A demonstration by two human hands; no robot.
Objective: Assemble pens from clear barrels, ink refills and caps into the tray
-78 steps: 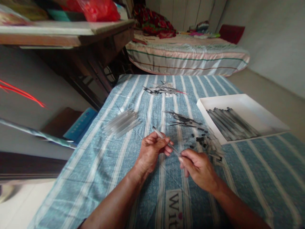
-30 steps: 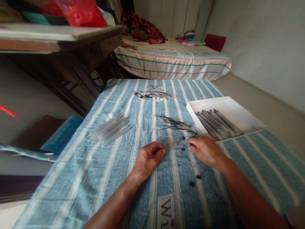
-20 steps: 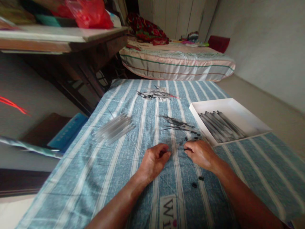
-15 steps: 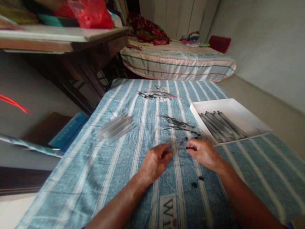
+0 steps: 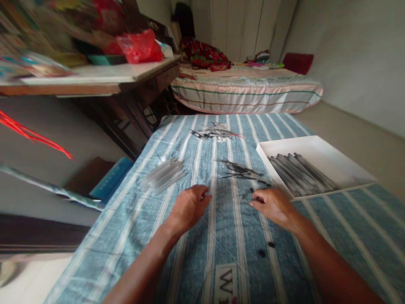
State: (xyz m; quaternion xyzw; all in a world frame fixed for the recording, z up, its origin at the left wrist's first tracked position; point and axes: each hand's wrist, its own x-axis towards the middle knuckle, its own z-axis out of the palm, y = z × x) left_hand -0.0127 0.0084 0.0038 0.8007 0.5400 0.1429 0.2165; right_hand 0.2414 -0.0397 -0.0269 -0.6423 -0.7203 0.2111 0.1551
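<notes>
My left hand point(image 5: 191, 207) hovers over the striped cloth, fingers curled together near the clear tubes point(image 5: 164, 174); whatever it may hold is too small to make out. To the right, my right hand point(image 5: 272, 207) has its thumb and fingers pinched beside small black pieces point(image 5: 264, 183); what lies between them is hidden. Beyond the hands is a pile of thin black parts point(image 5: 240, 169). A white box point(image 5: 332, 158) at the right holds several grey tubes point(image 5: 299, 173). Two black caps point(image 5: 266, 249) lie nearer to me.
Another pile of thin parts point(image 5: 217, 132) lies at the far end of the cloth-covered table point(image 5: 126, 253). A cluttered desk point(image 5: 126, 74) stands at the left, with a red bag point(image 5: 142, 46). A bed point(image 5: 247, 90) is behind.
My left hand has moved left, away from my right hand. The dark piece seen at my right fingertips is no longer distinct there. The view has shifted slightly.
</notes>
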